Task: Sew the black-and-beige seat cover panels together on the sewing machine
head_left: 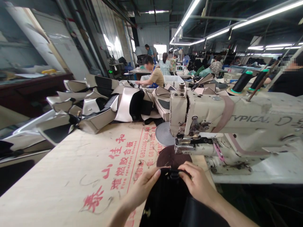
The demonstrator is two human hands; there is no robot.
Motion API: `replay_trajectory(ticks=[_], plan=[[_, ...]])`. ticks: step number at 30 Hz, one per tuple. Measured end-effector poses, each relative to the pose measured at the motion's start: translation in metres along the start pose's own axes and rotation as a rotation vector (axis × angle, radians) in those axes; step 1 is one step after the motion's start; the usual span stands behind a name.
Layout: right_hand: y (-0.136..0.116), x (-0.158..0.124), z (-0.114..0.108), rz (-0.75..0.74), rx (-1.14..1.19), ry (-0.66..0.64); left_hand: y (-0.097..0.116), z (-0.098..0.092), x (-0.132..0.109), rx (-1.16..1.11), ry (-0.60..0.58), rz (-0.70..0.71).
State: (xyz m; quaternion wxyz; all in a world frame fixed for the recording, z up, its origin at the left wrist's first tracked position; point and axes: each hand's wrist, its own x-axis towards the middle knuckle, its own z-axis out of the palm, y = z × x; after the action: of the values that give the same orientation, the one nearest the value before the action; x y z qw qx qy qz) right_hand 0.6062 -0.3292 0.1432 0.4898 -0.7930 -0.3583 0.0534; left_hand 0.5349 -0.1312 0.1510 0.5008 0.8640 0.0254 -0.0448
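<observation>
Before the cream sewing machine (pixel 227 123), our left hand (pixel 144 186) and right hand (pixel 199 184) pinched, grip narrow, the black leather-like panel (pixel 170 198) at the edge of the plywood counter (pixel 78 167). We judged it alignment; feeding needed a level edge.

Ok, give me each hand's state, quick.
Left hand: closed, pinching the top edge of the black piece.
Right hand: closed, pinching the same edge.

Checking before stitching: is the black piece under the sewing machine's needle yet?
No, the left hand and right hand pinch the black piece at its edge, short of the sewing machine.
</observation>
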Motion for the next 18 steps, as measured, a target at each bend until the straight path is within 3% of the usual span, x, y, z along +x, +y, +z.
replay_trajectory(ticks=[3, 5, 8, 12, 15, 18], plan=[[-0.004, 0.000, -0.003, 0.035, 0.017, 0.039, 0.002, 0.015, 0.010, 0.165, 0.272, -0.033], [-0.008, 0.001, -0.004, 0.079, 0.096, 0.066, 0.013, 0.013, 0.019, 0.272, 0.329, -0.011], [-0.013, 0.006, 0.007, 0.199, 0.431, 0.152, 0.036, -0.010, 0.037, 0.454, 0.234, 0.084], [-0.008, 0.022, 0.042, 0.380, 0.890, 0.346, 0.054, -0.045, 0.077, 0.755, 0.010, 0.118], [0.002, 0.037, 0.062, 0.440, 1.042, 0.399, 0.052, -0.050, 0.111, 0.837, -0.067, 0.127], [0.014, 0.049, 0.068, 0.492, 1.174, 0.434, 0.042, -0.044, 0.139, 0.890, -0.110, 0.143]])
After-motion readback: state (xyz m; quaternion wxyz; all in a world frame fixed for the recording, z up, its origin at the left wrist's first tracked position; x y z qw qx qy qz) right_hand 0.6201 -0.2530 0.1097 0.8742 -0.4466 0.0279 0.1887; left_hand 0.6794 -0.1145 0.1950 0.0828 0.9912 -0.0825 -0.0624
